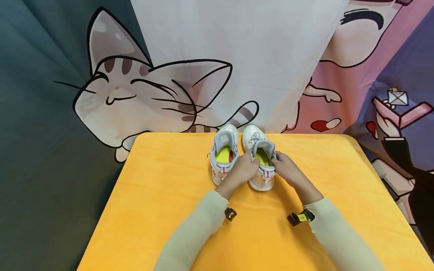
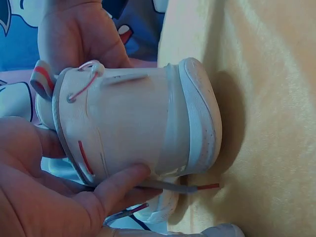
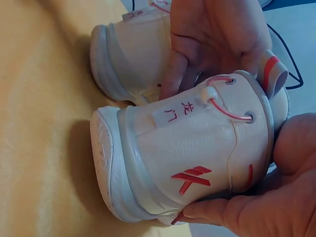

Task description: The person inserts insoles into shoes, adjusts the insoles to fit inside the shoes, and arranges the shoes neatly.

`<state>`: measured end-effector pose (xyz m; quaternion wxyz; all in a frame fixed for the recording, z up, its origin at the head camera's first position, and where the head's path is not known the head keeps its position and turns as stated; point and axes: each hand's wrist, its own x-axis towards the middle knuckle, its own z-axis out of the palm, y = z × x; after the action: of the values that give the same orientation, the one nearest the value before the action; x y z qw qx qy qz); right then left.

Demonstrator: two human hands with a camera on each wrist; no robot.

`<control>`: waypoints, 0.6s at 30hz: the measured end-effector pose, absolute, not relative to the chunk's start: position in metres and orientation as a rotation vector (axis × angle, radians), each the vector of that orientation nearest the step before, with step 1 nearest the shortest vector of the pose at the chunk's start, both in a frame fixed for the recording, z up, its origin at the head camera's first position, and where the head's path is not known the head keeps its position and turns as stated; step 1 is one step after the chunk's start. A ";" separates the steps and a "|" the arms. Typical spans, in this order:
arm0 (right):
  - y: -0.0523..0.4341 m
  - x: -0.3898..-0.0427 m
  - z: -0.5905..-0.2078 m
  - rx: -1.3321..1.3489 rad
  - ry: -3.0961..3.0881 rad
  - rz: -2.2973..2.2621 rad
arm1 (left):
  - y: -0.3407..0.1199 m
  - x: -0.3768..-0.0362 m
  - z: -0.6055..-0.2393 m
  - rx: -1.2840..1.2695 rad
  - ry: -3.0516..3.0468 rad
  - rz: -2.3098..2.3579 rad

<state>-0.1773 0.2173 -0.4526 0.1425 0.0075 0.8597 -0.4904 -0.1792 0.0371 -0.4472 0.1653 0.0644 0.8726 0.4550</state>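
We find the right shoe [image 1: 261,165] standing on the orange worktop [image 1: 162,210], near its far edge, heel toward the person, toe toward the cat-print cloth [image 1: 142,98] behind. Both hands are clasped on it at the heel collar: the left hand [image 1: 242,169] curls round its inner side, the right hand [image 1: 286,167] round its outer side. The right wrist view shows the heel tab with a red logo, a pink lace loop through two eyelets, and the sole touching the worktop. The left wrist view shows fingers [image 2: 121,182] wrapped under the heel counter.

The left shoe [image 1: 223,156] stands just beside it, touching or nearly so; no hand grips it.

Risks, in our judgement:
- The left hand sits in the narrow space between the pair; any sideways shift may knock the left shoe askew or tip it.
- A loose lace end [image 2: 197,188] lies on the worktop beneath the held shoe; lifting may drag or snag it.
- The pair stands near the far edge; a forward push could send a shoe off the worktop.
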 end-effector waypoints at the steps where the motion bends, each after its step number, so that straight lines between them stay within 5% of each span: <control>1: 0.217 -0.179 -0.454 0.032 2.487 -1.410 | 0.040 -0.180 -0.448 0.184 2.503 1.291; 10: 0.214 -0.183 -0.462 0.108 2.477 -1.432 | 0.045 -0.178 -0.448 0.311 2.783 1.157; 18: 0.222 -0.182 -0.469 0.110 2.382 -1.466 | -0.002 -0.167 -0.412 0.396 3.066 1.189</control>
<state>-0.1825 0.2219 -0.4690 0.1704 0.0386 0.8386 -0.5160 -0.1674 -0.0021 -0.4124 -0.0850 0.1192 0.9223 0.3576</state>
